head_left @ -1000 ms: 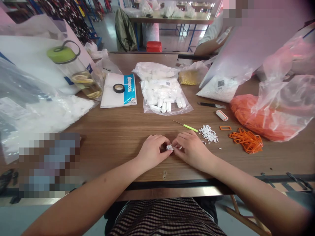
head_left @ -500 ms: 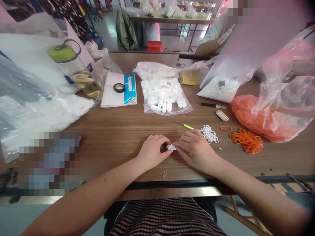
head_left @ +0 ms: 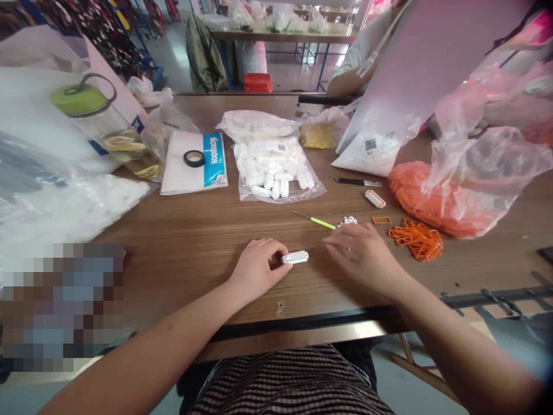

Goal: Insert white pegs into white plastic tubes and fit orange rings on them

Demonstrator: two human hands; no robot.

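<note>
Between the thumb and fingers of my left hand (head_left: 259, 264) is a small white plastic connector housing (head_left: 298, 257) with rows of holes along its upper face. My right hand (head_left: 360, 253) is off to the right of it, over the near part of a pile of tiny white plastic pieces (head_left: 348, 220) and hiding most of it. Its fingers are smeared by motion, so whether they hold anything cannot be seen. A thin pick with a yellow-green handle (head_left: 322, 223) lies just beyond my right fingers.
Orange rectangular frames (head_left: 417, 241) lie heaped at right, near a bag of orange parts (head_left: 425, 199). An orange-rimmed white connector (head_left: 375, 199) and a black-handled tool (head_left: 352, 181) lie behind. A bag of white housings (head_left: 276, 167), notebook (head_left: 179, 164), tape roll (head_left: 194, 158) and bottle (head_left: 116, 129) stand farther back.
My right hand has left the connector housing and moved right onto the pile of white pieces. My left hand still holds the housing, now more exposed. The view has shifted slightly right.
</note>
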